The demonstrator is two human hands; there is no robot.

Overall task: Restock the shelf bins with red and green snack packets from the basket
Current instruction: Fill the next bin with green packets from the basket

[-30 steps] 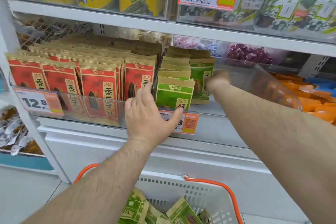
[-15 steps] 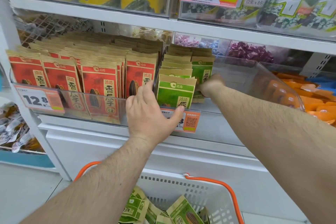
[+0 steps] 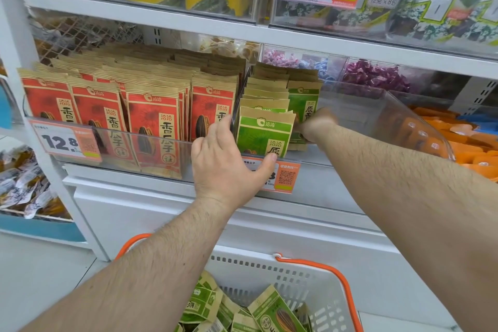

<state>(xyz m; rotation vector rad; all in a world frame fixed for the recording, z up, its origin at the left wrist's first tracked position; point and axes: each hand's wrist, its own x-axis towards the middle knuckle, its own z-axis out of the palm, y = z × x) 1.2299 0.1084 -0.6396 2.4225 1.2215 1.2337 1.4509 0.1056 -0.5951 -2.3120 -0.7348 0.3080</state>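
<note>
Head view: left hand (image 3: 223,167) on glossy (crinkled) green packets (image 3: 265,133).

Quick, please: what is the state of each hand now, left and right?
Left hand: open, fingers on the bin's clear front wall, thumb under the front green packet.
Right hand: grip cannot be told; it is blurred beside the rear green packet.

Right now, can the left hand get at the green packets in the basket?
Probably yes. The left hand rests on the bin's front edge beside the front green packet, holding nothing. The basket sits open below, its green packets uncovered; nothing blocks the drop.
</note>
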